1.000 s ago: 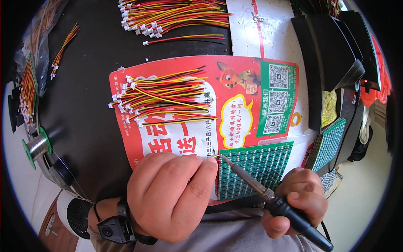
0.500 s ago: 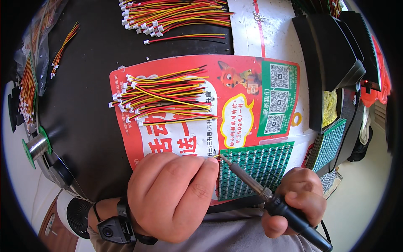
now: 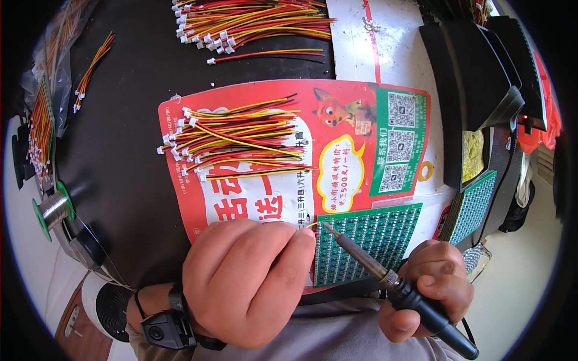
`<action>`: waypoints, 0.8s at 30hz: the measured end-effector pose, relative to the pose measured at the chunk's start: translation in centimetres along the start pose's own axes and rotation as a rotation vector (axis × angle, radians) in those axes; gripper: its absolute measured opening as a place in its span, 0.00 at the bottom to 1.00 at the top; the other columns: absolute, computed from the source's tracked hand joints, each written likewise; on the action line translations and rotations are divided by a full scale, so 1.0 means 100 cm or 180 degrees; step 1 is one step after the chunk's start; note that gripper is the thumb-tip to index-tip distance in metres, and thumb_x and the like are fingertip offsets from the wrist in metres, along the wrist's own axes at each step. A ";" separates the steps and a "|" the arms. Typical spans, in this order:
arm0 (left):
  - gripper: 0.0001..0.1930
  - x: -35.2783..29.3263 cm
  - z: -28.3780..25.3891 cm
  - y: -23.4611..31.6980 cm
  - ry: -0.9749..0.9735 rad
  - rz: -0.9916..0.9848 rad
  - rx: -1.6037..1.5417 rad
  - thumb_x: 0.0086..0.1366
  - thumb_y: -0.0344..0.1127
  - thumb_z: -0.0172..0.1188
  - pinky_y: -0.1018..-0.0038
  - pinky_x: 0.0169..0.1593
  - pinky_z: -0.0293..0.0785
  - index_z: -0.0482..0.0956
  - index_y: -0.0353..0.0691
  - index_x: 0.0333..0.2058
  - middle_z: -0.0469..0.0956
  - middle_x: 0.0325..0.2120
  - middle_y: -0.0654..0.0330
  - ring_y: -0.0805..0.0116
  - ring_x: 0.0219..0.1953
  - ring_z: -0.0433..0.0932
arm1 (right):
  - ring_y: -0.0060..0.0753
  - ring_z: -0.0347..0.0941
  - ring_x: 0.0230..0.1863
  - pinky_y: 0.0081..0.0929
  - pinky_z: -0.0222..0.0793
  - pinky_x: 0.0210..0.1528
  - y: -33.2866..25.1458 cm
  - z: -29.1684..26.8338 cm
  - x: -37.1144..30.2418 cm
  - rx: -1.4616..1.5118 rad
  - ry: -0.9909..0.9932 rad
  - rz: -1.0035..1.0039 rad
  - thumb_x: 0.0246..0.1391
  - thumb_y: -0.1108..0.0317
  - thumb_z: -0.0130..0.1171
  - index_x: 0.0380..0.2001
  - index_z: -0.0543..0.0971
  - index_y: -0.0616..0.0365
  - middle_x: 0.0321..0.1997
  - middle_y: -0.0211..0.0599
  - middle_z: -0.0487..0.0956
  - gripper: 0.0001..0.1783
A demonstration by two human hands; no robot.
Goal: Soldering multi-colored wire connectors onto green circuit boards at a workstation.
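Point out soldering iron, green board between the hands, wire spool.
Soldering iron [image 3: 403, 296]: head view, front of black handle.
Green board [image 3: 374, 238]: head view, its upward face.
Wire spool [image 3: 55, 209]: head view, wound silver wire.

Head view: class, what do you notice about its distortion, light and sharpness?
In the head view, the red sheet's upper edge bows and the corners go black, likely from the fisheye lens; the pale floor looks far brighter than the dark table; the circuit board and soldering iron show no obvious blur; the thin yellow wire by the left hand is too small to judge.
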State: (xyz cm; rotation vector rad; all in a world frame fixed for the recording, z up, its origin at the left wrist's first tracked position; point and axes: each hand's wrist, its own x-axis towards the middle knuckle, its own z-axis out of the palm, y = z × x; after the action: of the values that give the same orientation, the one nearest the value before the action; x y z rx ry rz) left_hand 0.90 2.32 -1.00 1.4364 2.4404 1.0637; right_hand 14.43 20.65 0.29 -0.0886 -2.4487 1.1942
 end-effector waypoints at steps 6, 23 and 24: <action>0.16 -0.005 0.002 0.003 0.0262 0.0133 0.0160 0.46 0.16 0.65 0.70 0.28 0.72 0.84 0.32 0.37 0.78 0.30 0.55 0.61 0.27 0.76 | 0.23 0.62 0.18 0.22 0.55 0.18 -0.001 0.000 -0.001 0.0045 0.0080 0.0031 0.56 0.48 0.64 0.36 0.68 0.59 0.17 0.29 0.66 0.25; 0.18 -0.005 0.003 -0.002 0.0136 0.0234 0.0207 0.44 0.16 0.67 0.70 0.27 0.71 0.83 0.30 0.37 0.77 0.26 0.57 0.61 0.24 0.74 | 0.22 0.60 0.17 0.22 0.53 0.18 -0.004 0.020 0.002 -0.0258 0.0517 0.0027 0.53 0.50 0.68 0.33 0.68 0.58 0.16 0.28 0.65 0.25; 0.18 -0.005 0.003 -0.002 0.0132 0.0228 0.0209 0.43 0.16 0.67 0.70 0.27 0.71 0.83 0.30 0.37 0.77 0.26 0.57 0.61 0.24 0.74 | 0.22 0.60 0.17 0.22 0.53 0.18 -0.004 0.020 0.002 -0.0256 0.0497 0.0034 0.53 0.50 0.68 0.34 0.68 0.58 0.17 0.28 0.65 0.25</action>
State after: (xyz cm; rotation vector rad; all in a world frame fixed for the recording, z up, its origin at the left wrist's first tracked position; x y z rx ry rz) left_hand 1.17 2.01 -1.45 1.5478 2.4921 1.0466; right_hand 13.51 18.99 -0.41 -0.2102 -2.3615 1.0518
